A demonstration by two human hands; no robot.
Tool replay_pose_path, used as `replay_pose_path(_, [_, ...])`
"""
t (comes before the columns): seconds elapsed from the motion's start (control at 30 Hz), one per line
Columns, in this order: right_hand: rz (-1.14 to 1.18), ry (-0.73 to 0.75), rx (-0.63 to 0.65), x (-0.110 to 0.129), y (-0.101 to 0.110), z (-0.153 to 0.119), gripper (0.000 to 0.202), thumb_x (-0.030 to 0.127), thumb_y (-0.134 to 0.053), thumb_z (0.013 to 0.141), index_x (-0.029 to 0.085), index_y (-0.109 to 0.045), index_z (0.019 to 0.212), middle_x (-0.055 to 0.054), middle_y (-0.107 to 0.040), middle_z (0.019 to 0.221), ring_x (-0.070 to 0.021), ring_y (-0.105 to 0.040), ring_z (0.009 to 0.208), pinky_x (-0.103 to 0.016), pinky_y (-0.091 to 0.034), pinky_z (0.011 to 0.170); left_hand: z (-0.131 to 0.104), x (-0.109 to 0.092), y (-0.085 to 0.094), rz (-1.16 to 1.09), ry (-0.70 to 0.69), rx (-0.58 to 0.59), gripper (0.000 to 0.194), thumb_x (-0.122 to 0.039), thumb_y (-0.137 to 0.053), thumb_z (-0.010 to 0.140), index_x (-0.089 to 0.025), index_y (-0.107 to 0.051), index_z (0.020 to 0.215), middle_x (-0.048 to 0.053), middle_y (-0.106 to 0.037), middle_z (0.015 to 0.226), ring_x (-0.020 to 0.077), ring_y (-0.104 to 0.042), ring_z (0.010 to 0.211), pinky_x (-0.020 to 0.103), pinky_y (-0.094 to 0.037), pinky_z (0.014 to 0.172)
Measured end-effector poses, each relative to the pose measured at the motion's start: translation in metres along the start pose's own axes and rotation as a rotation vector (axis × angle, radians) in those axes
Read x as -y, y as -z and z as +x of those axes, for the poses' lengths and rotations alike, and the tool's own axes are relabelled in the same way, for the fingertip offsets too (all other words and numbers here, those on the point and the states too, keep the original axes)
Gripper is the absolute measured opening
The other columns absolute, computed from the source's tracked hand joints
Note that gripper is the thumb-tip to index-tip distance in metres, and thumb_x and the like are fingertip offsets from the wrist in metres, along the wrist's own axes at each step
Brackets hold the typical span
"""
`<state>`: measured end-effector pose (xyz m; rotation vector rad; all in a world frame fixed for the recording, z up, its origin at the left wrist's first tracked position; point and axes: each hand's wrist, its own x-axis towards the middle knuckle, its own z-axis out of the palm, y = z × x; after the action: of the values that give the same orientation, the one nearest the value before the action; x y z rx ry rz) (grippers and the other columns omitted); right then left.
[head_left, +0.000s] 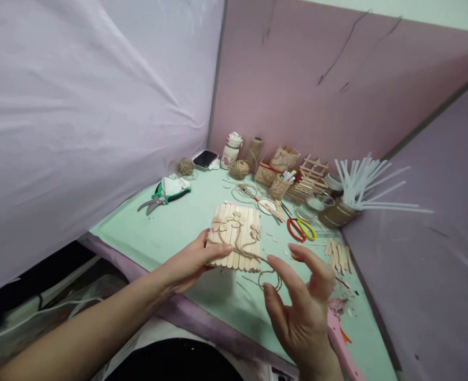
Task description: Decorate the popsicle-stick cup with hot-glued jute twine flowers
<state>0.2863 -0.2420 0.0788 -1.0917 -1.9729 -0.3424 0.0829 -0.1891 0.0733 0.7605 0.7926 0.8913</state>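
Observation:
My left hand (202, 256) grips a craft-stick holder (226, 259) by its left side, the thumb pressed flat across its front. Brown twine flowers and stems decorate that front, and a twine strand (250, 253) runs over it to the right. My right hand (303, 301) is open beside it, with thumb and fingers apart. Its index fingertip is close to the twine; whether they touch I cannot tell. A loose loop of twine (269, 280) hangs below the holder's right corner. The back of the holder is hidden.
Green-handled pruning shears (160, 200) lie at left, red-yellow scissors (301, 228) at right. A pink glue gun (343, 344) is near my right wrist. Behind stand twine balls (240, 169), a bottle (232, 151), a glass bowl (315, 205) and a pot of white glue sticks (339, 211).

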Motion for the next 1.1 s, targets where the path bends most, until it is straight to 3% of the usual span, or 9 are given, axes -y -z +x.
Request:
replay_pose_path(0.43, [-0.034,0.012,0.076,0.000,-0.011,0.001,0.024,0.025,-0.054,0.093,0.025,-0.059,0.116,-0.011,-0.046,0.132,-0.0309,-0.043,0.116,-0.050,-0.030,0.096,-0.003,-0.001,-0.001,-0.026,0.008,0.070,0.067,-0.036,-0.079,0.072,-0.022,-0.055,0.133,0.014,-0.058,0.138,0.0330,-0.051,0.131,0.046,-0.038,0.107])
replay_pose_path(0.6, [0.074,-0.027,0.000,-0.003,-0.005,0.000,0.033,0.021,-0.054,0.091,0.024,-0.054,0.123,-0.011,-0.045,0.133,-0.0299,-0.045,0.119,-0.049,-0.035,0.097,-0.001,-0.001,-0.001,-0.025,0.036,0.053,0.064,-0.038,-0.079,0.071,-0.022,-0.057,0.129,0.013,-0.063,0.132,0.0326,-0.056,0.124,0.042,-0.042,0.100])
replay_pose_path(0.73, [0.139,0.023,-0.018,0.003,-0.006,0.003,0.036,0.017,-0.055,0.088,0.023,-0.050,0.123,-0.011,-0.054,0.128,-0.0285,-0.048,0.114,-0.048,-0.036,0.095,-0.001,-0.001,-0.001,-0.027,0.023,0.053,0.063,-0.037,-0.078,0.073,-0.023,-0.057,0.130,0.011,-0.063,0.131,0.0308,-0.057,0.123,0.040,-0.043,0.098])
replay_pose_path(0.93, [0.179,0.054,-0.013,0.005,-0.015,0.004,0.042,0.013,-0.057,0.086,0.020,-0.048,0.126,-0.007,-0.066,0.107,-0.0238,-0.051,0.101,-0.044,-0.036,0.089,0.000,0.001,0.002,-0.018,0.031,0.027,0.062,-0.038,-0.078,0.073,-0.024,-0.057,0.129,0.010,-0.064,0.131,0.0288,-0.059,0.119,0.037,-0.044,0.094])
replay_pose_path(1.1, [0.283,0.025,-0.132,0.001,-0.017,-0.001,0.056,0.013,-0.060,0.081,0.024,-0.044,0.133,-0.007,-0.065,0.114,-0.0257,-0.051,0.103,-0.048,-0.040,0.091,-0.001,0.001,0.004,-0.038,0.057,0.001,0.062,-0.039,-0.077,0.072,-0.023,-0.058,0.129,0.010,-0.065,0.129,0.0293,-0.058,0.119,0.037,-0.044,0.096])
